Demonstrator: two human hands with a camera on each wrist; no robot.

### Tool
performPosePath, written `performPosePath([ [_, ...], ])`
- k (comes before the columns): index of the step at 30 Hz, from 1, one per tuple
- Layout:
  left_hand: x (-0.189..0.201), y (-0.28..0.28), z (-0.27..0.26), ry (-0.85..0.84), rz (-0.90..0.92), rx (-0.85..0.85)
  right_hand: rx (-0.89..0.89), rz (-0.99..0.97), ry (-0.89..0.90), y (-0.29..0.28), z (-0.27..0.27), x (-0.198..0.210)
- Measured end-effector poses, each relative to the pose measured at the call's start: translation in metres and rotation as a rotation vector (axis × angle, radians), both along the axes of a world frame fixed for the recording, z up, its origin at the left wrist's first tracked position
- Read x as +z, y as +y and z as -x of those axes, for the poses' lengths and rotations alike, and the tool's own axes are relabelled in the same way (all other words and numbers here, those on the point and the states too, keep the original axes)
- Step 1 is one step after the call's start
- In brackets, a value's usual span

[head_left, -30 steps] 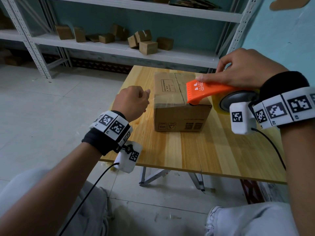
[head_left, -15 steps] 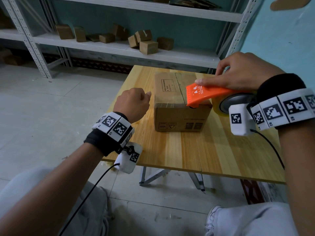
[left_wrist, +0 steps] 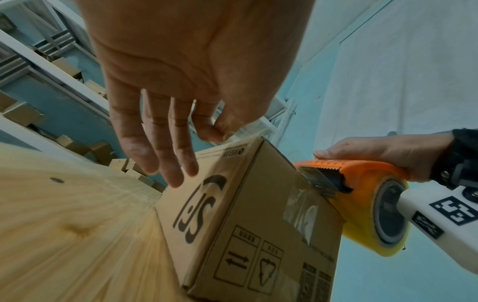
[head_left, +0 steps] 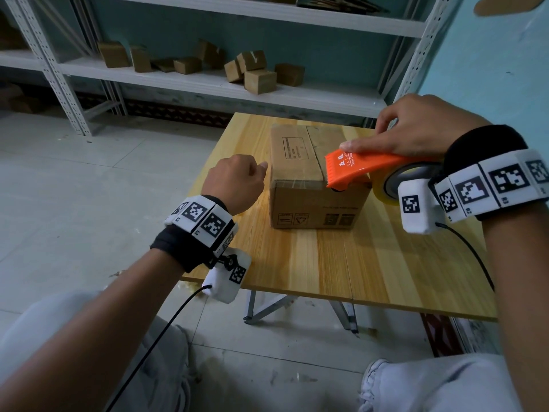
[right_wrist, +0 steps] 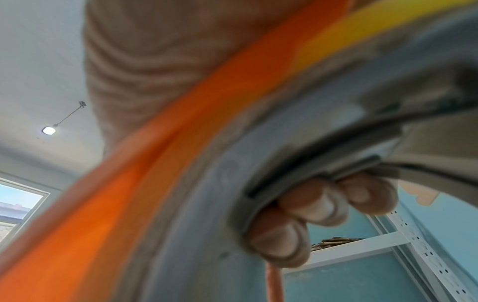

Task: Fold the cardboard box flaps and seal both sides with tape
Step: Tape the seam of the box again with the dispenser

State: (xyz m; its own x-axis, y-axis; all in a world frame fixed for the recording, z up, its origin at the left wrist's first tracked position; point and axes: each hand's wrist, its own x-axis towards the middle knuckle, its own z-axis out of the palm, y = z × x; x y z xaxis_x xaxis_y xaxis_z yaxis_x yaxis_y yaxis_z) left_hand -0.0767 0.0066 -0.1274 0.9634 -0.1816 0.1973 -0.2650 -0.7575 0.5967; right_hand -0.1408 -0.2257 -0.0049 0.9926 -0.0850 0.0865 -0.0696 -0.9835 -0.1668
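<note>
A closed cardboard box [head_left: 300,162] stands on the wooden table [head_left: 356,263]. My right hand [head_left: 416,129] grips an orange tape dispenser [head_left: 371,165] with a yellowish tape roll [head_left: 389,191]; its toothed end rests on the box's near top edge. In the right wrist view my fingers [right_wrist: 310,204] curl through the roll's core. My left hand [head_left: 255,171] hovers at the box's upper left edge. In the left wrist view its thumb and forefinger [left_wrist: 214,130] pinch a clear tape end that runs to the box [left_wrist: 232,214]. Clear tape lies along the near top edge.
Behind the table a white metal shelf [head_left: 208,81] holds several small cardboard boxes [head_left: 258,78]. A teal wall runs along the right. The table's near edge [head_left: 326,298] is above my knees, with tiled floor to the left.
My right hand has brought the dispenser down and slightly nearer, onto the box's near top edge. My left hand has dropped a little, staying beside the box's left edge.
</note>
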Motion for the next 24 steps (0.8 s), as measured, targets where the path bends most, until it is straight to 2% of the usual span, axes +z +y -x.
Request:
performPosePath([
  [24, -0.0003, -0.0044, 0.0012, 0.022, 0.009, -0.016, -0.016, -0.022, 0.067, 0.0012, -0.0061, -0.001],
])
